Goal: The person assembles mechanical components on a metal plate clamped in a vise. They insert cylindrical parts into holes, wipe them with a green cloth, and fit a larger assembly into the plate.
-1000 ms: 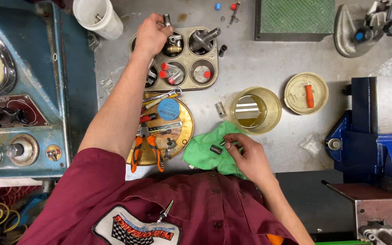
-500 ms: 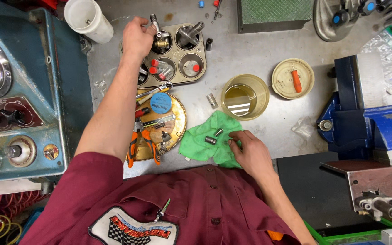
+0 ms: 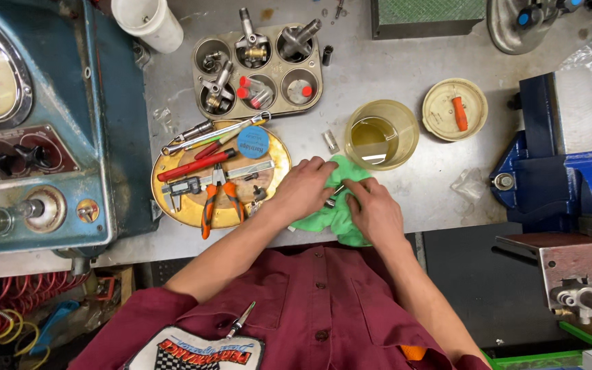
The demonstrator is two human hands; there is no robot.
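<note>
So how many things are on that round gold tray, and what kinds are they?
On the round gold tray:
Orange-handled pliers: 1
Red-handled tool: 1
Caliper: 1
Long wrench: 1
Round blue tin: 1
Total: 5 big things; the few tiny parts are too small to count.

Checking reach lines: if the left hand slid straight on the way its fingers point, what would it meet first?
Left hand points up-right across the green cloth; past the small metal part, probably the yellowish cup of liquid.
</note>
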